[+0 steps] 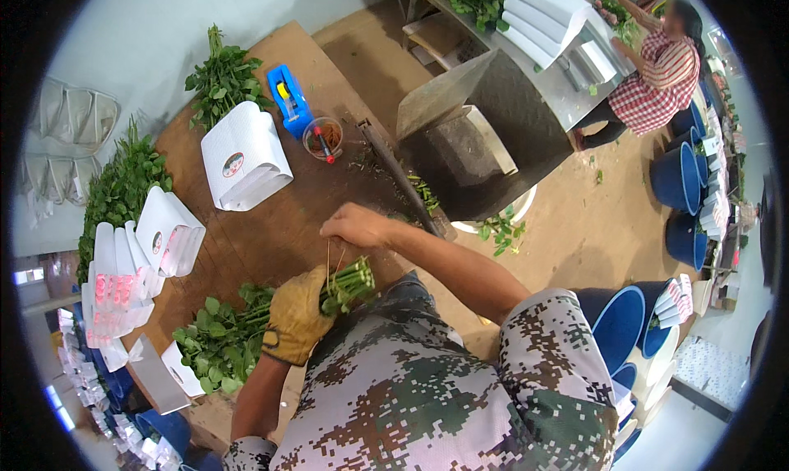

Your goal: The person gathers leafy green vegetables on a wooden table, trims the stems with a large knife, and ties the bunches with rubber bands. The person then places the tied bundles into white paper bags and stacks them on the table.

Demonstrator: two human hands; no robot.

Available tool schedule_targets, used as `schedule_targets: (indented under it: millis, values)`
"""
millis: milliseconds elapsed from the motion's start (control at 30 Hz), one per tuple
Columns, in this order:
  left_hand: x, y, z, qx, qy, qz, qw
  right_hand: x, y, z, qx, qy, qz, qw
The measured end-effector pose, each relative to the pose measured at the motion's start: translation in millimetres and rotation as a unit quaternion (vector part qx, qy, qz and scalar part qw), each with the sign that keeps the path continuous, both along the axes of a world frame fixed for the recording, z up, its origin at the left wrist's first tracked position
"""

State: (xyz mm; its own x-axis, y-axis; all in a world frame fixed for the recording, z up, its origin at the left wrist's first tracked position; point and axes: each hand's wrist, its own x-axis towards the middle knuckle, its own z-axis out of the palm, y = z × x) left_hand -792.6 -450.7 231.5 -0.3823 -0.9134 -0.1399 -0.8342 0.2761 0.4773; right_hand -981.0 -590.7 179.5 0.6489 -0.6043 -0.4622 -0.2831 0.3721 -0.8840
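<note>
My left hand, in a yellow-brown work glove, grips a bunch of leafy cut stems. The cut stem ends point right, and the leaves spread to the left. Just above the stem ends, my bare right hand pinches a thin rubber band, which is stretched up from the bunch. Beyond my hands, a round tub holds more bands, with a red and black marker lying across it. A blue tape dispenser stands beside the tub.
White wrapped bundles with leafy stems lie on the brown worktable, more at its left. A cutter bar runs along the table's right edge by a large metal bin. A person handles flowers at another table. Blue buckets stand at right.
</note>
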Motion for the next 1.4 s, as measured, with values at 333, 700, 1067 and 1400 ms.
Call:
schedule_targets:
  millis: [333,700,1067,1400]
  values:
    - [39.5,-15.9,69.2,-0.021,0.038,0.023,0.999,5.9,66.9,4.6,0.069,-0.292,-0.153,0.941]
    - [40.2,-21.1,70.5,-0.009,0.051,0.034,0.998,3.6,63.9,24.0,-0.159,-0.201,-0.181,0.950]
    - [41.4,-18.2,85.9,-0.022,0.067,0.006,0.998,26.0,61.2,7.0,0.014,-0.324,-0.165,0.931]
    - [42.2,-20.7,70.8,-0.013,0.080,0.002,0.997,12.7,66.1,9.0,-0.011,-0.240,-0.195,0.951]
